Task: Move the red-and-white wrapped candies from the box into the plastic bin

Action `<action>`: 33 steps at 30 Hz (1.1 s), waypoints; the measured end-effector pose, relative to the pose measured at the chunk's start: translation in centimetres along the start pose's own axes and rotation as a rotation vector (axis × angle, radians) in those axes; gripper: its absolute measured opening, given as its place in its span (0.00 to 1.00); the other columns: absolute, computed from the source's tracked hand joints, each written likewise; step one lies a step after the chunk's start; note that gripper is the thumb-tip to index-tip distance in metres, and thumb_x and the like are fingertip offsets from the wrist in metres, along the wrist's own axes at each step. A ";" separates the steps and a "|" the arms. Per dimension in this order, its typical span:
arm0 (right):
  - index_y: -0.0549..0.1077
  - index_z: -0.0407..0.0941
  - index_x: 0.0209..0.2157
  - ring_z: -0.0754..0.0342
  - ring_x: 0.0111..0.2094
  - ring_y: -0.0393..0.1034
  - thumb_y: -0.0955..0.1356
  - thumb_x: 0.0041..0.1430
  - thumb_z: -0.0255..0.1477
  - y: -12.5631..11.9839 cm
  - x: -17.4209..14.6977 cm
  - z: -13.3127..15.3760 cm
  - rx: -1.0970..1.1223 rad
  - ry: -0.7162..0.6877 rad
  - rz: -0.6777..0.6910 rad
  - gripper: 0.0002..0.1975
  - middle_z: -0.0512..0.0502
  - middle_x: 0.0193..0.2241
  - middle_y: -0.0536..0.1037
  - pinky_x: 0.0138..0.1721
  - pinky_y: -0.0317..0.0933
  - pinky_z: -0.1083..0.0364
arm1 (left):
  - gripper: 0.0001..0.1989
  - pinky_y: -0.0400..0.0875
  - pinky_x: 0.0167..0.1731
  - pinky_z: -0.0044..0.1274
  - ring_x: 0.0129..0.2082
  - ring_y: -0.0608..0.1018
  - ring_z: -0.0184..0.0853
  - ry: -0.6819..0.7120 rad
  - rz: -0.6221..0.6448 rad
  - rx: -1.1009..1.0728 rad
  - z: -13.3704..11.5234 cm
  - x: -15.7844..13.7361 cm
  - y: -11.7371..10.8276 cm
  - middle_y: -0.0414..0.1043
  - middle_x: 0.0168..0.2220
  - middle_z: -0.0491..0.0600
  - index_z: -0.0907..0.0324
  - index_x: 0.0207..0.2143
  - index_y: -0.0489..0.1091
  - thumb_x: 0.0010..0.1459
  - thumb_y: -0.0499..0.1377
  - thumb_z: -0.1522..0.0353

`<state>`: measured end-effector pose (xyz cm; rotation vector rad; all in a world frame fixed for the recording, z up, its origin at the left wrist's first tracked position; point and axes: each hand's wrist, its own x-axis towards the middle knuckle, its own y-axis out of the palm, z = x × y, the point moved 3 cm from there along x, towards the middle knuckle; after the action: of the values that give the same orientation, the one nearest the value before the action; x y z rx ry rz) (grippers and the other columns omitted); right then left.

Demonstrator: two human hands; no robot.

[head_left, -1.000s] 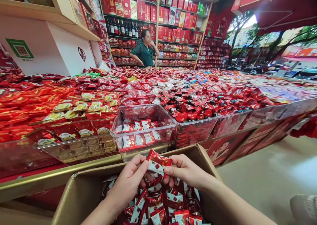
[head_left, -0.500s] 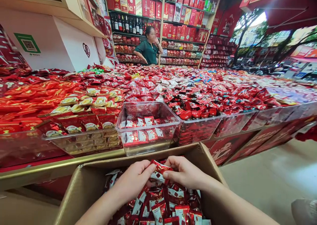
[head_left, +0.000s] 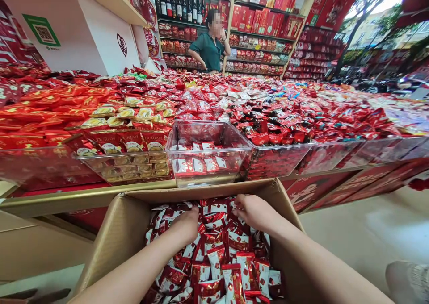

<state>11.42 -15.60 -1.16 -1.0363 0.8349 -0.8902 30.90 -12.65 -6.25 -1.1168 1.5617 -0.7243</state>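
Observation:
Inside an open cardboard box, many red-and-white wrapped candies lie in a loose heap. My left hand is curled and dips into the far left part of the heap; its fingertips are hidden among the wrappers. Over at the far right of the heap, my right hand has its fingers bent together at the end of a candy wrapper. Between the two hands lies a red-and-white candy packet. Just beyond the box stands a clear plastic bin holding a low layer of similar packets.
Bins of durian candies and dark red packets flank the clear bin. A gold-edged counter runs behind the box. A person stands at the back by shelves of bottles and red boxes. Tiled floor shows at the right.
My hands have moved apart from the packet they held together and lowered into the heap. The view has tilted down, so more of the box's contents shows.

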 end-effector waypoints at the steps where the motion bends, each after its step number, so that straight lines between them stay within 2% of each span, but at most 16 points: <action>1: 0.70 0.43 0.31 0.48 0.34 0.70 0.64 0.51 0.33 0.1 0.0 0.1 0.006 -0.008 0.012 0.08 0.42 0.31 0.76 0.29 0.54 0.56 | 0.14 0.68 0.40 0.34 0.39 0.74 0.36 -0.010 -0.042 -0.018 0.0 0.3 0.3 0.71 0.39 0.49 0.61 0.44 0.64 0.55 0.55 0.67; 3: 0.71 0.44 0.29 0.49 0.31 0.70 0.65 0.50 0.34 0.3 0.0 0.2 0.026 -0.027 0.031 0.08 0.43 0.28 0.76 0.27 0.54 0.57 | 0.15 0.68 0.39 0.34 0.39 0.74 0.36 -0.024 -0.109 -0.058 0.0 0.7 0.6 0.71 0.39 0.49 0.61 0.45 0.63 0.56 0.54 0.66; 5: 0.71 0.44 0.29 0.49 0.30 0.70 0.65 0.49 0.34 0.4 0.0 0.3 0.051 -0.043 0.035 0.08 0.44 0.27 0.77 0.26 0.54 0.57 | 0.12 0.68 0.39 0.34 0.38 0.74 0.35 -0.019 -0.139 -0.100 -0.2 0.9 0.3 0.72 0.37 0.49 0.60 0.42 0.66 0.56 0.54 0.66; 8: 0.72 0.43 0.32 0.49 0.32 0.70 0.65 0.50 0.32 0.2 -0.1 0.4 0.101 -0.063 0.017 0.10 0.42 0.29 0.77 0.29 0.57 0.56 | 0.08 0.66 0.40 0.33 0.37 0.74 0.35 0.040 -0.169 -0.169 -1.0 0.3 -1.7 0.73 0.35 0.48 0.60 0.36 0.69 0.54 0.55 0.67; 10: 0.71 0.42 0.40 0.50 0.35 0.70 0.64 0.51 0.33 0.0 -0.1 0.6 0.146 -0.091 -0.005 0.14 0.41 0.35 0.77 0.33 0.59 0.56 | 0.07 0.64 0.41 0.33 0.38 0.73 0.36 0.111 -0.196 -0.229 -1.8 -0.8 -3.7 0.74 0.34 0.48 0.60 0.34 0.70 0.53 0.55 0.69; 12: 0.66 0.41 0.48 0.52 0.38 0.69 0.65 0.51 0.34 -0.1 -0.2 0.9 0.309 -0.127 0.000 0.22 0.41 0.41 0.74 0.36 0.60 0.57 | 0.08 0.64 0.39 0.30 0.35 0.74 0.36 0.190 -0.193 -0.317 -2.6 -2.1 -5.6 0.75 0.33 0.48 0.58 0.32 0.71 0.52 0.53 0.70; 14: 0.64 0.41 0.50 0.54 0.39 0.68 0.67 0.49 0.35 -0.1 -0.2 1.3 0.563 -0.165 0.036 0.26 0.41 0.43 0.73 0.37 0.61 0.58 | 0.09 0.65 0.36 0.27 0.33 0.74 0.35 0.257 -0.178 -0.426 -3.3 -3.2 -6.8 0.76 0.32 0.47 0.57 0.33 0.71 0.53 0.52 0.67; 17: 0.70 0.41 0.38 0.57 0.27 0.67 0.68 0.48 0.38 0.0 -0.2 1.9 0.870 -0.183 0.157 0.18 0.47 0.29 0.75 0.26 0.59 0.60 | 0.11 0.66 0.33 0.25 0.31 0.74 0.35 0.298 -0.159 -0.591 -3.6 -3.9 -7.6 0.75 0.31 0.47 0.59 0.34 0.70 0.52 0.52 0.64; 19: 0.70 0.40 0.31 0.61 0.20 0.61 0.68 0.47 0.40 -0.2 -0.3 2.2 1.015 -0.176 0.223 0.17 0.52 0.20 0.72 0.20 0.53 0.61 | 0.12 0.66 0.31 0.25 0.30 0.73 0.35 0.306 -0.145 -0.693 -3.6 -3.9 -7.6 0.75 0.30 0.48 0.61 0.34 0.70 0.51 0.53 0.64; 22: 0.69 0.40 0.28 0.64 0.18 0.58 0.70 0.44 0.40 -0.7 -0.3 2.6 1.177 -0.182 0.205 0.17 0.54 0.17 0.69 0.20 0.51 0.62 | 0.11 0.66 0.31 0.24 0.29 0.73 0.33 0.318 -0.144 -0.818 -3.6 -3.9 -7.4 0.74 0.30 0.48 0.62 0.34 0.69 0.53 0.52 0.64; 24: 0.70 0.39 0.27 0.64 0.18 0.57 0.70 0.44 0.40 -1.0 -0.3 2.6 1.197 -0.174 0.160 0.16 0.55 0.17 0.68 0.21 0.52 0.62 | 0.11 0.66 0.33 0.24 0.31 0.73 0.32 0.345 -0.135 -0.876 -3.9 -4.1 -7.3 0.73 0.31 0.47 0.61 0.35 0.68 0.53 0.53 0.64; 26: 0.70 0.39 0.27 0.63 0.19 0.58 0.70 0.44 0.40 -0.9 -0.4 2.7 1.185 -0.148 0.144 0.16 0.54 0.18 0.69 0.21 0.53 0.62 | 0.09 0.67 0.33 0.23 0.32 0.73 0.32 0.380 -0.069 -0.955 -4.1 -4.3 -7.0 0.73 0.31 0.45 0.60 0.35 0.67 0.52 0.55 0.64; 29: 0.71 0.40 0.32 0.59 0.25 0.65 0.68 0.48 0.39 -1.2 -0.8 2.8 1.052 -0.180 0.062 0.16 0.48 0.25 0.73 0.28 0.60 0.58 | 0.08 0.67 0.26 0.20 0.25 0.72 0.27 0.350 0.050 -1.080 -4.1 -4.3 -6.8 0.72 0.27 0.43 0.60 0.33 0.66 0.51 0.57 0.66; 31: 0.69 0.41 0.41 0.54 0.37 0.67 0.69 0.46 0.39 -2.1 -1.5 3.2 0.829 -0.318 -0.087 0.22 0.43 0.38 0.73 0.39 0.61 0.54 | 0.09 0.64 0.20 0.18 0.18 0.69 0.24 0.303 0.079 -1.115 -3.8 -4.3 -6.9 0.70 0.23 0.41 0.61 0.33 0.65 0.50 0.58 0.66; 33: 0.64 0.43 0.49 0.50 0.49 0.60 0.72 0.42 0.39 -3.2 -2.5 4.2 0.548 -0.532 -0.184 0.32 0.39 0.50 0.66 0.48 0.57 0.52 | 0.13 0.62 0.17 0.16 0.15 0.67 0.22 0.275 0.099 -1.136 -3.6 -4.3 -7.1 0.70 0.21 0.40 0.62 0.34 0.64 0.48 0.59 0.64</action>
<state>13.49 -12.72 3.42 -0.8075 0.0363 -0.8710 29.67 -11.70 2.68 -1.7491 2.3278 0.1801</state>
